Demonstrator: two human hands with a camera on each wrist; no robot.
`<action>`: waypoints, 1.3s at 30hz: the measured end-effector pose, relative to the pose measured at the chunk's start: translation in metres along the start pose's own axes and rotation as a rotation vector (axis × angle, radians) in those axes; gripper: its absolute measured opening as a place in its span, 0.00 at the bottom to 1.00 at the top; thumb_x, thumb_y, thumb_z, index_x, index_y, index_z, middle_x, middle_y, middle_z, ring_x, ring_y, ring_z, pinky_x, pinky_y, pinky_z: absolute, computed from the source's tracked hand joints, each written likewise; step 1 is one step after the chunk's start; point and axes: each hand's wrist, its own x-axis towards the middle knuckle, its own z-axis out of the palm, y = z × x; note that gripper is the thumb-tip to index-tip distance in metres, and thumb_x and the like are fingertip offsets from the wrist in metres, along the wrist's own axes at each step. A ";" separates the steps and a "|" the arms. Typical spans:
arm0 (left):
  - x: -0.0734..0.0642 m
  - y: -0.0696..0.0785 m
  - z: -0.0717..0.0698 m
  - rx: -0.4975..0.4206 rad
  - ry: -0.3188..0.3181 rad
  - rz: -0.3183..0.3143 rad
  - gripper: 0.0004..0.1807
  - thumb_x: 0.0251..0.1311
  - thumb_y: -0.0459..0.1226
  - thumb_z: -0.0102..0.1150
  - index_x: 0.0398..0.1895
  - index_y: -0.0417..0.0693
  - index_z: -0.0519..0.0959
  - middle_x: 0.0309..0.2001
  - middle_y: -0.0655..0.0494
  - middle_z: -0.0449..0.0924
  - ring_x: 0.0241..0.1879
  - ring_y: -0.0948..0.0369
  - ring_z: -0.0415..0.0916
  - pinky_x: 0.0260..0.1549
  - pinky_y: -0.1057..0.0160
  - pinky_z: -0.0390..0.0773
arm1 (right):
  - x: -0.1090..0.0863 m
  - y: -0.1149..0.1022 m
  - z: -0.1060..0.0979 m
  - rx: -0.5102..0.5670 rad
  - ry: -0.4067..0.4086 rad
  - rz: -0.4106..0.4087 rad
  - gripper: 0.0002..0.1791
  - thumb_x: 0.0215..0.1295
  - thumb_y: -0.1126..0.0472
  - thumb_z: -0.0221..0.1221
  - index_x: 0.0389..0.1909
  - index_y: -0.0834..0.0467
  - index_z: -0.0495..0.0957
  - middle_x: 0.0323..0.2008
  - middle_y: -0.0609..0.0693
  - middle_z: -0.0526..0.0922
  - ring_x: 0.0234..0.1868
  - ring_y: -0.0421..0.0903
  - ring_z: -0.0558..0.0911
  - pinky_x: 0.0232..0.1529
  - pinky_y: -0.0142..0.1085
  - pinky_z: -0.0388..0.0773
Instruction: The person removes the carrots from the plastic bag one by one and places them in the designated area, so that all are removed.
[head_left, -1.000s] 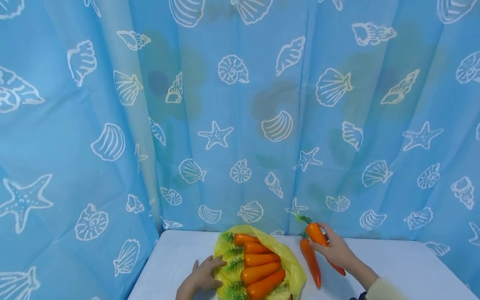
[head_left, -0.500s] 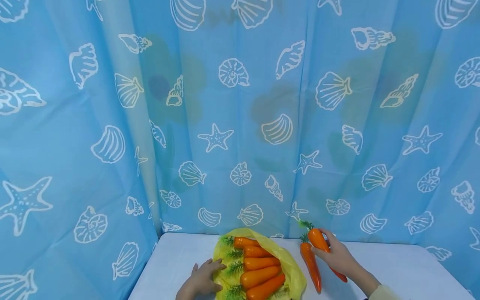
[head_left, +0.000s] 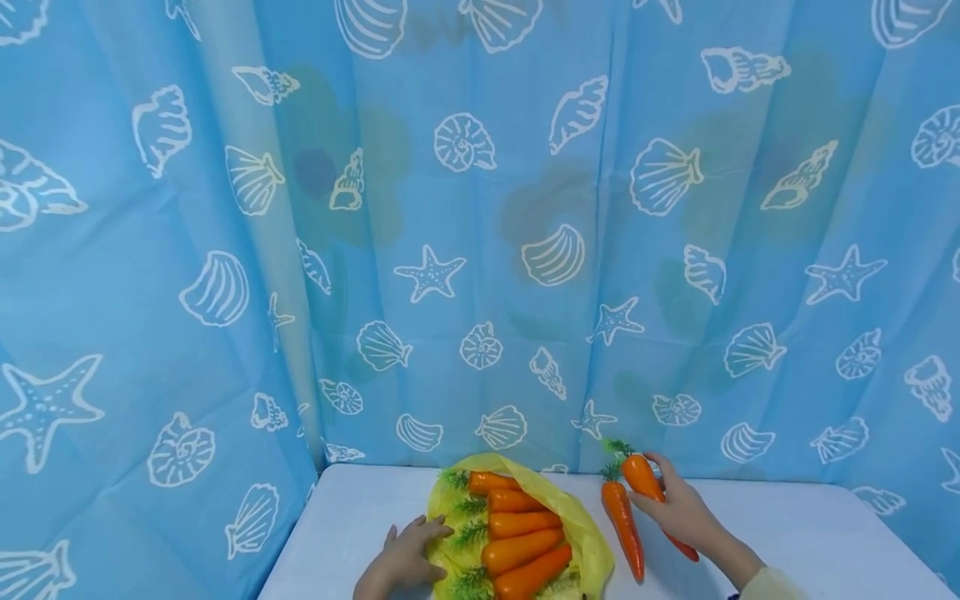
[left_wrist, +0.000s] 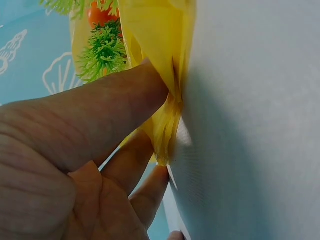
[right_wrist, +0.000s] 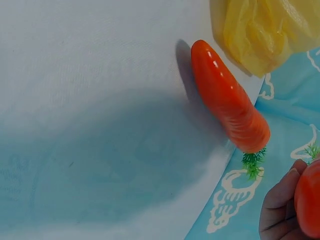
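My right hand [head_left: 684,507] grips an orange carrot [head_left: 642,477] with green leaves, its tip pointing down to the right. Just left of it, a second carrot [head_left: 623,532] lies on the table; the right wrist view shows this carrot [right_wrist: 227,97] apart from the held one. A yellow plastic bag [head_left: 596,546] lies spread at the middle front, with several carrots [head_left: 523,525] in a row on it, leaves to the left. At the bag's left edge is my left hand [head_left: 408,552]. Its thumb and fingers pinch gathered yellow plastic [left_wrist: 167,125] in the left wrist view.
A white table [head_left: 780,525] carries everything and ends at the back against a blue curtain [head_left: 480,250] printed with shells and starfish. More of that curtain hangs along the left side.
My right hand and its carrot have shifted slightly to the right, a little away from the carrot on the table. The left hand and the bag stay in place.
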 end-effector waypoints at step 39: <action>-0.003 0.003 0.002 0.024 0.023 0.005 0.27 0.51 0.41 0.73 0.58 0.57 0.80 0.70 0.47 0.69 0.73 0.36 0.53 0.65 0.22 0.34 | 0.008 0.040 0.000 -0.067 0.034 0.086 0.47 0.64 0.44 0.62 0.72 0.64 0.50 0.57 0.74 0.72 0.42 0.54 0.78 0.41 0.45 0.82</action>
